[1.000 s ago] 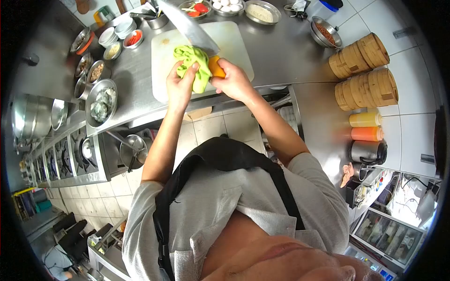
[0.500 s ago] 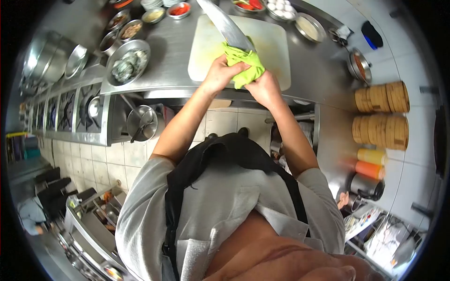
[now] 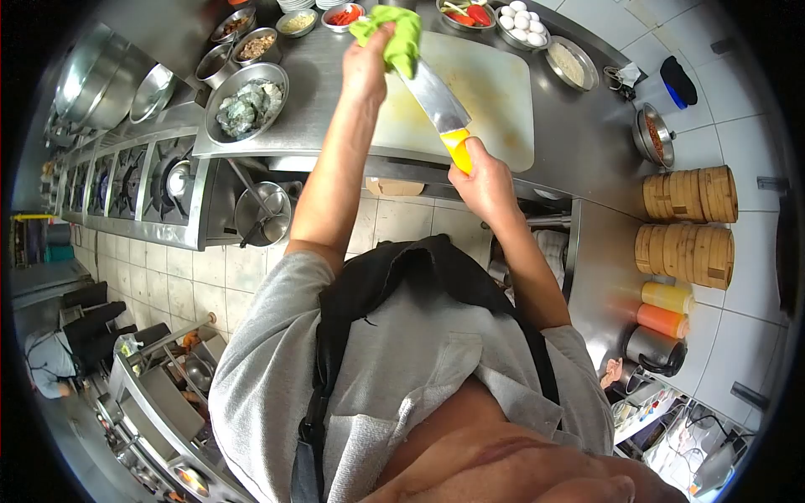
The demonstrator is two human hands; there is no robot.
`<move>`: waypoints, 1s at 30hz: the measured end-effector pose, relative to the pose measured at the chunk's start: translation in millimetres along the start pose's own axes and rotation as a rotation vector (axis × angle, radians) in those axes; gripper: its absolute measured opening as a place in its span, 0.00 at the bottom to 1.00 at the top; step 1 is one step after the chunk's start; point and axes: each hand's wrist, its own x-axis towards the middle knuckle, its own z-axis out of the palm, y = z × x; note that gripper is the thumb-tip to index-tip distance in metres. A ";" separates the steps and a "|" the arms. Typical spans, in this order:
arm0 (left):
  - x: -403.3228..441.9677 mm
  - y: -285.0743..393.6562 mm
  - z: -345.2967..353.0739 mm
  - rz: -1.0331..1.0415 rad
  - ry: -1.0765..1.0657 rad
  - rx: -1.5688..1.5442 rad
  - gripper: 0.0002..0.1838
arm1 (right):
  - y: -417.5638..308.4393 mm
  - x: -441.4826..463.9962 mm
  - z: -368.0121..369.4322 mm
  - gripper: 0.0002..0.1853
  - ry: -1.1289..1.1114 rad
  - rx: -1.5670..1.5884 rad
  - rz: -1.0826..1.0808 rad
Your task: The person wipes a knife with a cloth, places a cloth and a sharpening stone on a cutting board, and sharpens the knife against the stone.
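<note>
My right hand (image 3: 488,186) is closed around the yellow handle of a large kitchen knife (image 3: 436,101), near the board's front edge. The blade points up and to the left, away from my body. Toward its far end, my left hand (image 3: 366,67) grips a lime-green cloth (image 3: 406,38) bunched around the blade. The cloth hides the knife's tip. Beneath the knife lies a white cutting board (image 3: 499,101) with faint yellowish stains, on a steel counter.
Left of the board stands a steel bowl of what looks like peeled shrimp (image 3: 243,105). Bowls of eggs (image 3: 524,25), white grains or powder (image 3: 570,65) and cut vegetables (image 3: 465,14) line the back. Bamboo steamers (image 3: 688,194) are at right, gas burners (image 3: 172,180) at left.
My hands have drawn apart. The cloth has slid from the handle end up toward the blade's far end in my left hand, uncovering the yellow handle in my right hand.
</note>
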 end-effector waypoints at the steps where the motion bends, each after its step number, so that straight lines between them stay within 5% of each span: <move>1: 12.3 3.2 -3.8 0.016 0.011 -0.063 0.19 | 2.7 -5.0 -2.2 0.16 0.001 -0.007 -0.021; 3: 31.6 12.8 -13.5 -0.029 0.160 -0.099 0.21 | 15.9 -19.9 -7.6 0.16 0.009 -0.016 0.004; 7: 42.7 12.5 -66.2 -0.030 -0.029 -0.009 0.24 | 34.4 -18.8 -21.2 0.16 0.128 -0.054 0.100; 10: -49.0 -5.9 -31.7 -0.093 -0.299 0.866 0.30 | 33.7 21.6 -16.4 0.19 0.154 -0.087 0.085; 11: -56.9 -52.9 -42.9 -0.182 -0.439 0.581 0.29 | 27.3 32.3 -10.8 0.19 0.134 -0.139 0.102; 14: -92.1 -73.7 8.4 -0.172 -0.328 0.150 0.17 | 9.8 36.4 3.5 0.18 0.065 -0.147 0.015; 21: -37.0 -21.3 -16.5 -0.048 0.002 0.036 0.14 | 8.0 -13.3 19.5 0.17 -0.040 -0.082 -0.006; 25: 43.3 -48.1 -56.0 0.253 0.254 0.089 0.13 | 23.3 -50.9 9.7 0.17 -0.122 -0.024 0.049; 27: 112.3 -33.5 -140.2 0.072 0.034 0.343 0.36 | 31.0 -64.8 6.2 0.17 -0.146 -0.043 0.100; 29: 115.9 3.6 -160.7 0.037 -0.271 2.012 0.18 | 45.3 -84.3 -0.8 0.17 -0.128 -0.044 0.201; 30: 91.5 26.4 -143.7 -0.098 -0.156 1.945 0.24 | 51.7 -88.0 -1.7 0.16 -0.095 -0.070 0.189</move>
